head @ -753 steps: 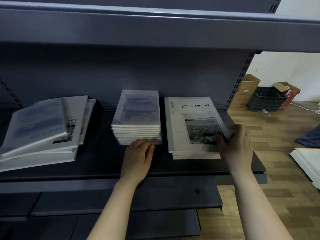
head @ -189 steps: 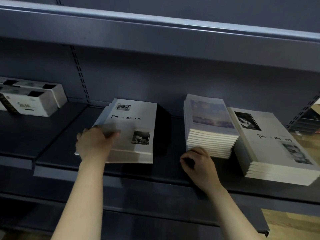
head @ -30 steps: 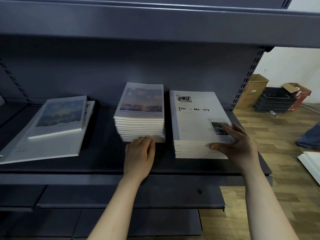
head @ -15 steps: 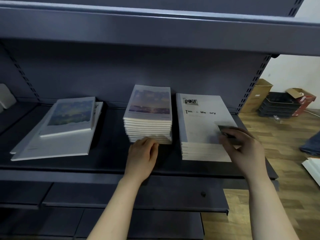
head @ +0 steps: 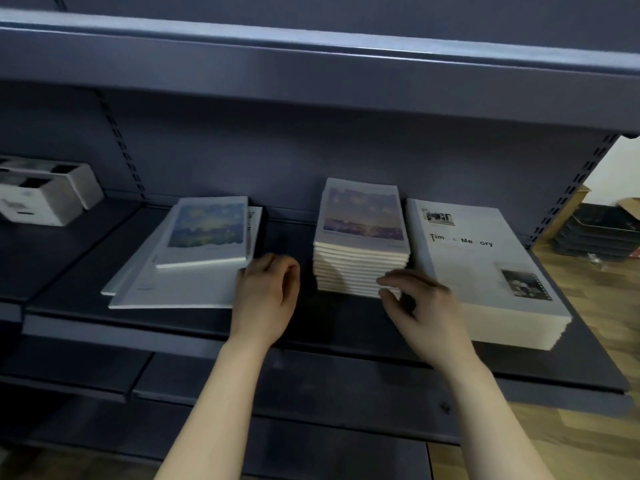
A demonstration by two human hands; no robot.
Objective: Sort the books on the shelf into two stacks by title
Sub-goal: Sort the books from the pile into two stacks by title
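Three groups of books lie on the dark shelf (head: 311, 323). At the left, a small book with a blue-yellow painted cover (head: 204, 233) rests on two large white books (head: 180, 285). In the middle stands a tall stack of small books (head: 360, 244) with a pastel sky cover. At the right is a stack of large white "Time & Memory" books (head: 485, 271). My left hand (head: 266, 296) touches the right edge of the left pile, fingers curled. My right hand (head: 422, 306) hovers at the front right corner of the middle stack, fingers apart, holding nothing.
White boxes (head: 41, 195) sit on the neighbouring shelf section at far left. An upper shelf (head: 311, 64) overhangs the books. Beyond the shelf's right end are a wooden floor, dark stacked trays (head: 595, 233) and cardboard boxes.
My left hand has moved left from the middle stack to the left pile. My right hand left the large white stack and came to the middle stack. The view swung left.
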